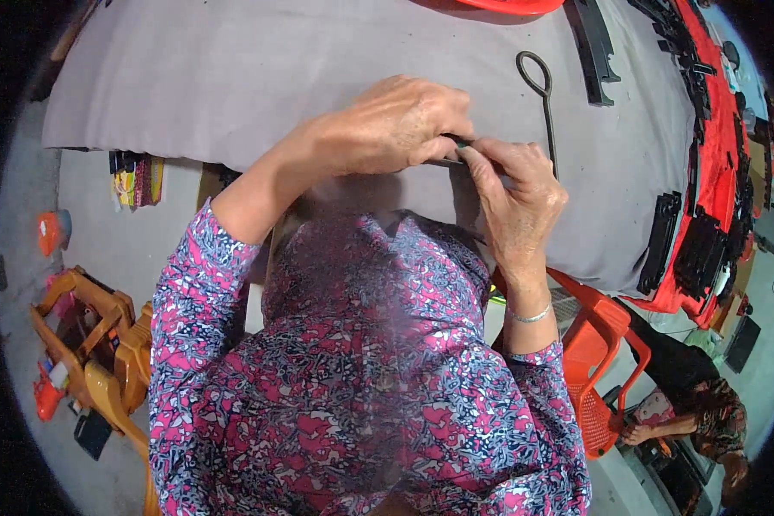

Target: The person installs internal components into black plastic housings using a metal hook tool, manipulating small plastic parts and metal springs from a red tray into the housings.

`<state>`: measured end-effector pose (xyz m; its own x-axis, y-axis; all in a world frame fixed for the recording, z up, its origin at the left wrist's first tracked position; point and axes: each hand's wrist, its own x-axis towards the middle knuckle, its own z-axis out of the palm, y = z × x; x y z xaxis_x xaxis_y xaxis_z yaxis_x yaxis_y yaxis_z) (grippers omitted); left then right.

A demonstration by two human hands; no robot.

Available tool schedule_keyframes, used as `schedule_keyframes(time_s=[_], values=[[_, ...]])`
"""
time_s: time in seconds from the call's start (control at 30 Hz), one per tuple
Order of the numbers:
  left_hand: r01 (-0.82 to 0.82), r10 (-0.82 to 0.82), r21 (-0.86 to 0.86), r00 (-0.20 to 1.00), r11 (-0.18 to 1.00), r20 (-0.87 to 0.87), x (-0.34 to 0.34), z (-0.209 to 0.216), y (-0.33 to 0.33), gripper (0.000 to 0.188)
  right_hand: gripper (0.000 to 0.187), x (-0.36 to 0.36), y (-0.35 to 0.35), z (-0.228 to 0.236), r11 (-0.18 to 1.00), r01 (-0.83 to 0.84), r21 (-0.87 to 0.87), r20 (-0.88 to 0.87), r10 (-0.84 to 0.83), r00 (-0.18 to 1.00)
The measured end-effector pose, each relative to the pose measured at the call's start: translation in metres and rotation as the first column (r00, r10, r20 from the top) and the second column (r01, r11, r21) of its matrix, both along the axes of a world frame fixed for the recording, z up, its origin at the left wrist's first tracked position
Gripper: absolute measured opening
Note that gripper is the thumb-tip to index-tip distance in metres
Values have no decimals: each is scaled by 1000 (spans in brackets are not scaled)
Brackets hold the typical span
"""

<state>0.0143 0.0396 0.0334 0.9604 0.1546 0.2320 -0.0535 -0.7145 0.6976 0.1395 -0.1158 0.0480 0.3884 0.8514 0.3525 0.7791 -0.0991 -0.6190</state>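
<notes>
My left hand [396,120] and my right hand [522,189] meet above the near edge of a table covered with grey cloth [258,77]. Both have their fingers closed in a pinch on a small, dark, thin piece [445,162]. Most of that piece is hidden by the fingers, so its kind cannot be told. Just beyond my right hand lies a dark metal rod [549,103] with a loop at its far end. Farther right on the cloth rests a long black plastic part [590,47].
A red plastic bowl [516,4] stands at the far edge. Many black plastic strips [703,249] lie on red cloth [721,129] along the right. An orange-red chair [598,344] and another person [705,404] are at lower right. Brown plastic chairs [103,335] stand at left.
</notes>
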Motion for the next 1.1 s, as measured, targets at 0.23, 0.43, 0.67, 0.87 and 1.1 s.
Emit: schedule_keyframes(time_s=[0.23,0.43,0.67,0.87,1.1], values=[[-41,42,5,999,999,-5,-1,1,0,19,9,10,-3,5,998,57,38,79,-60,995],[-55,56,19,996,998,-63,-2,3,-1,17,18,20,-12,5,993,-117,29,19,117,993],[-150,150,-4,989,989,-2,-1,2,-9,18,23,12,-11,-8,981,-177,-83,319,194,927],[-141,148,78,985,987,-91,-1,2,-4,22,23,9,-10,-2,971,-175,-163,282,215,935],[-139,134,-107,990,984,-53,-26,13,0,43,26,3,-5,1,977,-187,-103,345,212,915]])
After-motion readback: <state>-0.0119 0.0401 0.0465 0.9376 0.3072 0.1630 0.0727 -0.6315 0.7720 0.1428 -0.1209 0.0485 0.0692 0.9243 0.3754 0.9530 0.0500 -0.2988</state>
